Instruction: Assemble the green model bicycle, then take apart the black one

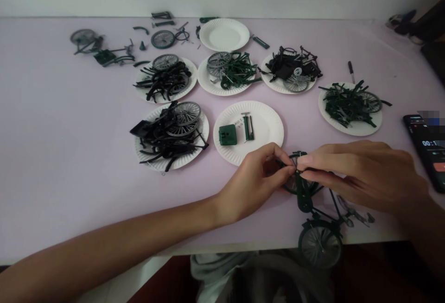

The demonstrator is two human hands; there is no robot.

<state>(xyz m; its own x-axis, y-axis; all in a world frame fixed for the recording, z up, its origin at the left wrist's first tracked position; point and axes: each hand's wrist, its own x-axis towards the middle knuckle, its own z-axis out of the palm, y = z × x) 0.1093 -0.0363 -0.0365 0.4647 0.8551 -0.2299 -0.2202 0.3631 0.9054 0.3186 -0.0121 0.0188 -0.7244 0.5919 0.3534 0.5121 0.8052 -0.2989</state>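
A green model bicycle (304, 196) lies on its side at the table's front edge, its front wheel (320, 246) jutting past the edge. With thumb and forefinger pinched, my left hand (259, 178) grips the bicycle at its rear wheel, near the end of the chain guard. My right hand (361, 168) pinches the same spot from the other side, fingertips almost touching the left ones. Whatever small part sits between the fingertips is hidden. Just beyond my left hand, a paper plate (271, 129) holds a green square piece (227, 135) and a green pump (247, 127).
Several paper plates hold heaped bicycle parts, among them black parts (170, 136) at left and green parts (351, 104) at right. A white plate (224, 35) stands farther back. Loose parts and a partly built bicycle (104, 56) lie behind. A phone (426, 150) and a screwdriver (351, 68) are at right.
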